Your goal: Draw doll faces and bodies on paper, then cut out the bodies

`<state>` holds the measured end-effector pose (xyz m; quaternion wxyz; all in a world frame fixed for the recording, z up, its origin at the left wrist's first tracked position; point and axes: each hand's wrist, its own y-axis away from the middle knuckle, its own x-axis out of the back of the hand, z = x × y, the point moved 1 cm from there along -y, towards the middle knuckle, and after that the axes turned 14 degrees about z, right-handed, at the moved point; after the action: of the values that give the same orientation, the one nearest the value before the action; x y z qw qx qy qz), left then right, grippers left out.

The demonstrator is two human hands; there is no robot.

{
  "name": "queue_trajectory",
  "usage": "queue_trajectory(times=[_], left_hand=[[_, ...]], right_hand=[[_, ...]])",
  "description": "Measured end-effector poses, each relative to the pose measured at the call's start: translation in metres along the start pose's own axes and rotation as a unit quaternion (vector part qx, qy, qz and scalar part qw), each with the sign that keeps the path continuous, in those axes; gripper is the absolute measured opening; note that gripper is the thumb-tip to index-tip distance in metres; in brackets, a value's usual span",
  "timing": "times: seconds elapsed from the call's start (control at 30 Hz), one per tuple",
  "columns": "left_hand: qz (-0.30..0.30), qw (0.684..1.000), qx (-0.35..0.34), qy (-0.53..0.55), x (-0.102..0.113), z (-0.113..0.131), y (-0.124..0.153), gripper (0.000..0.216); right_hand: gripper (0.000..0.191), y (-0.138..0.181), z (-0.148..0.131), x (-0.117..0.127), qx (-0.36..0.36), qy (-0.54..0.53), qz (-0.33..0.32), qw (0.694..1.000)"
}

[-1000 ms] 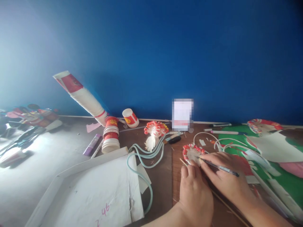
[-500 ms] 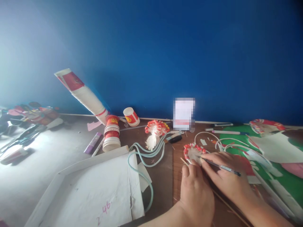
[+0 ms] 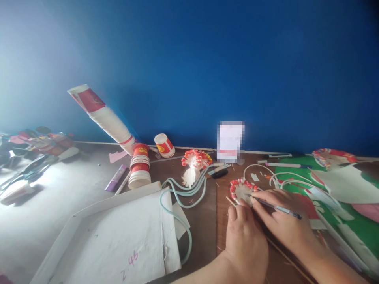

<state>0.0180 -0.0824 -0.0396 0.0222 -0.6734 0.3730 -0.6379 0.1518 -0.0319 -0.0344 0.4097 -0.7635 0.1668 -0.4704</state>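
Observation:
A cut paper cup (image 3: 242,190) lies on the brown table, its red-and-white edge curled into a ring around a pale middle. My left hand (image 3: 247,240) has its fingers bent over the near edge of this cup and grips it. In my right hand (image 3: 286,227) a pen (image 3: 288,212) is pinched, its tip end over the cup's pale middle. A thin wooden stick (image 3: 230,201) juts out beside my left fingers. Farther back rests a second cut cup (image 3: 192,177) with a red curled rim.
A white box lid (image 3: 115,240) and a pale blue cord (image 3: 189,205) lie left of my hands. Stacked paper cups (image 3: 111,126) lean at the blue wall near a single cup (image 3: 164,146). Green paper (image 3: 288,167) and white cables (image 3: 296,182) are on the right.
Almost nothing differs. Both hands keep their places on the cup and the pen, with only a very slight shift of the pen and the view.

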Motion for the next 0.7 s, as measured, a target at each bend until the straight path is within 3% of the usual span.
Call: queue_trajectory(times=[0.7], left_hand=[[-0.01,1.0,-0.003,0.0,-0.0005,0.0004,0.0004,0.05]], right_hand=[[0.009,-0.0022,-0.0008,-0.0004,-0.003,0.006,-0.001,1.0]])
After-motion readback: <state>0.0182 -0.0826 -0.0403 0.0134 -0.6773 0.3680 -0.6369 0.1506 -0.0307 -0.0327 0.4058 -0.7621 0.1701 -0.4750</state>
